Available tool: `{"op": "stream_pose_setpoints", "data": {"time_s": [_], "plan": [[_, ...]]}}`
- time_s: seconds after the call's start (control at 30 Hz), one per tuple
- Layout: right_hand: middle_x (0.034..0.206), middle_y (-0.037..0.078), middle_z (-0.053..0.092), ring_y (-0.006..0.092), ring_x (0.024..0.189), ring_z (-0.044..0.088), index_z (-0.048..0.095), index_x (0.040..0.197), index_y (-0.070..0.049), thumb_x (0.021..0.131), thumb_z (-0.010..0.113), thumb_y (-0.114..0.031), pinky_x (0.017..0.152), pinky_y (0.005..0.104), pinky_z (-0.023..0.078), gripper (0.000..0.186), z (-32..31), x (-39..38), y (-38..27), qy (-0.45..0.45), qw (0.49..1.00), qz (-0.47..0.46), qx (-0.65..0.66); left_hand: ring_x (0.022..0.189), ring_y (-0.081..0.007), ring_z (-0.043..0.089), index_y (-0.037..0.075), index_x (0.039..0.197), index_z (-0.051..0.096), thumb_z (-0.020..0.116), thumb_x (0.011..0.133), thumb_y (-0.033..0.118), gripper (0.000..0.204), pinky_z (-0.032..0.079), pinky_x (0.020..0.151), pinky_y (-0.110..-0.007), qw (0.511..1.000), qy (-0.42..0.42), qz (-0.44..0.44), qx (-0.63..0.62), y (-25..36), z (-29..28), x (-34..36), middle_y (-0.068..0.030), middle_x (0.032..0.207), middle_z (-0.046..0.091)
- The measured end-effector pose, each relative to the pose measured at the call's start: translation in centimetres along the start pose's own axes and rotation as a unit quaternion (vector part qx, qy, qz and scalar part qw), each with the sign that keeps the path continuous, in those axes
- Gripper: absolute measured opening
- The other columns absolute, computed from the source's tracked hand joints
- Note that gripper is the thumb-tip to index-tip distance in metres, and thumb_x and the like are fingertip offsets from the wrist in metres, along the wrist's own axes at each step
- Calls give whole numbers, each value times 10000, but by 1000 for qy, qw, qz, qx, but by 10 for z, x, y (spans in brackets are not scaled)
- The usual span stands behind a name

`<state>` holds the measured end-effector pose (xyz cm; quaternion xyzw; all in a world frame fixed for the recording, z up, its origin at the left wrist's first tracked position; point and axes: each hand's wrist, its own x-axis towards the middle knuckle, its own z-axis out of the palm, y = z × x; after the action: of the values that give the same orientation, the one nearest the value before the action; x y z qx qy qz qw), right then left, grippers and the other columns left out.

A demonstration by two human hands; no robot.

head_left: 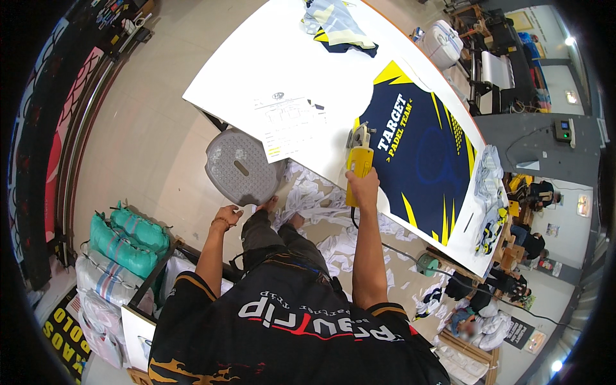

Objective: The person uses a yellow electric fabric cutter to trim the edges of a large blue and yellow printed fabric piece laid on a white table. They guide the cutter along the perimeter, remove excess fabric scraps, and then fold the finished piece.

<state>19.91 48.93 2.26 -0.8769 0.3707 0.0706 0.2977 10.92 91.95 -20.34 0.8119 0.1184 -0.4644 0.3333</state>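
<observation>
My right hand (365, 187) is wrapped round the yellow handle of an electric fabric cutter (360, 162). The cutter's metal head rests at the left edge of a navy and yellow printed shirt panel (417, 154), spread on the white table (237, 70). A dark cord runs from the handle's lower end. My left hand (227, 217) hangs beside the table, holding nothing, fingers loosely apart. Nearest to it is a grey plastic stool (236, 168) with an oval slot in its seat. A printed sheet of paper (289, 128) lies on the table, left of the cutter.
Folded fabric pieces (339, 24) lie at the table's far end, and more cut pieces (489, 186) along its right side. White scraps (314, 199) cover the floor near my feet. Green bundles (131, 234) stand at the left. Other people (536, 240) are at the far right.
</observation>
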Motion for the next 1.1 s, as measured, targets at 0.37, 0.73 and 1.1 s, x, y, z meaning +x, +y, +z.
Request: {"op": "stream_pose_setpoints", "data": {"time_s": [0.37,0.73,1.1], "plan": [[1160,297,719,430,1097,717,610,1217,57,748,806,-362,960,477,567,659,-5,12,-17,-16,1000,8,-2,975,-329,768,42,1364,674,678,948,484,607,599,926,-406,1000,-4,-8,2,4,-1,-1,-215,1103,777],[1163,283,721,425,1099,714,620,1210,46,743,813,-359,962,477,563,647,-8,25,-22,-12,1000,6,-5,1017,-338,764,40,1350,683,676,946,488,603,584,974,-401,1000,3,3,17,4,-1,2,-217,1109,777],[1169,271,727,413,1088,723,618,1224,53,738,820,-368,958,473,569,674,-8,46,-26,-20,1000,2,-4,838,-303,778,29,1339,685,663,959,470,583,603,867,-410,1000,9,10,10,11,-5,4,-208,967,790]]}}
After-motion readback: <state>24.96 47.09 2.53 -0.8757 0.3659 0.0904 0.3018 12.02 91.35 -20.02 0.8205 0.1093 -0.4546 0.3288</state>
